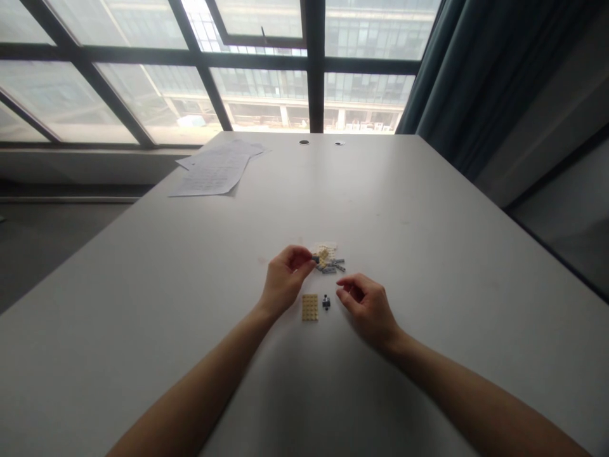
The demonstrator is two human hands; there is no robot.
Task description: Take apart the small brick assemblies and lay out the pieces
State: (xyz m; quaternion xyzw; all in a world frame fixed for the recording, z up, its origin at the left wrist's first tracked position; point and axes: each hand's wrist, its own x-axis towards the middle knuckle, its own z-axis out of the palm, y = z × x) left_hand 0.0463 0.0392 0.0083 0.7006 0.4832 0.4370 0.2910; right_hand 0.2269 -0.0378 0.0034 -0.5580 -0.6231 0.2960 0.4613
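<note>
Between the thumb and fingertips of my left hand (288, 273) is a small dark grey building brick (315, 259), at the left edge of a pile of loose bricks (328, 269). The pile mixes grey, tan and whitish pieces. My right hand (366, 304) hovers or rests just to the right, thumb and forefinger apart with nothing visible between them. Nearer to me, a tan studded plate (310, 307) lies flat on the white table. Beside it on the right sits a small dark grey and black assembled piece (326, 302), close to my right fingertips but apart from them.
Printed paper sheets (209, 174) overlap at the table's far left edge. Two round cable holes (304, 142) sit near the back edge of the white table (428, 254). Beyond stand large framed windows, with a dark blue curtain (457, 82) at the right.
</note>
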